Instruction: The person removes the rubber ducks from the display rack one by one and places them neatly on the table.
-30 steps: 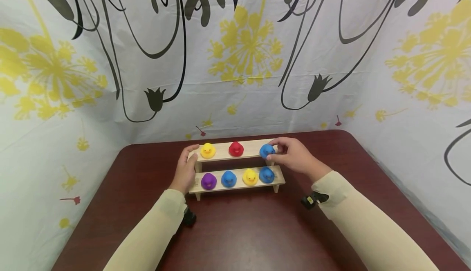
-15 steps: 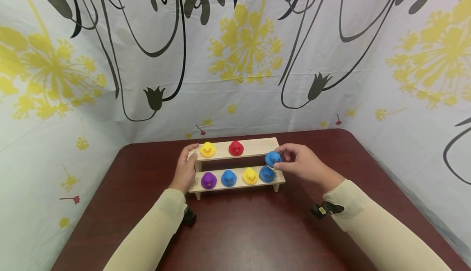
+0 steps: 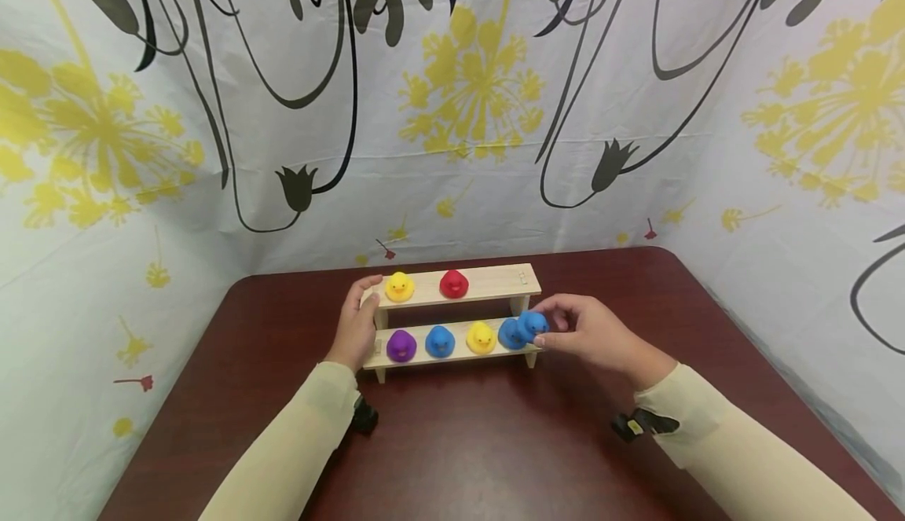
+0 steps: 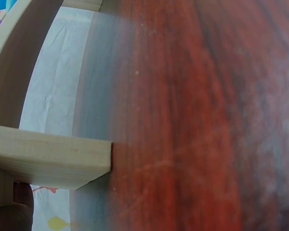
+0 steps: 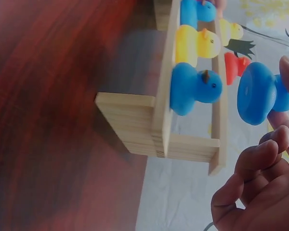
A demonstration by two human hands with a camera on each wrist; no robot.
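Note:
A two-tier wooden stand [image 3: 488,283] bears several rubber ducks. My right hand [image 3: 590,334] pinches a blue rubber duck [image 3: 533,325] between thumb and fingers; the right wrist view shows this duck [image 5: 256,94] off the shelf, its flat base visible. On the lower tier sit a purple duck [image 3: 401,346], a blue duck [image 3: 440,342], a yellow duck [image 3: 481,337] and another blue duck [image 3: 511,334], partly covered by the held one. The upper tier carries a yellow duck [image 3: 399,287] and a red duck [image 3: 454,284]. My left hand [image 3: 356,328] grips the stand's left end.
The stand rests on a dark red-brown table [image 3: 452,442]. Behind it and at both sides hangs a white patterned cloth [image 3: 452,214]. One leg of the stand [image 4: 53,156] fills part of the left wrist view.
My right hand has lifted the blue duck off the upper tier's right end and brought it down and towards me, in front of the lower tier's right end. The left hand stays on the stand.

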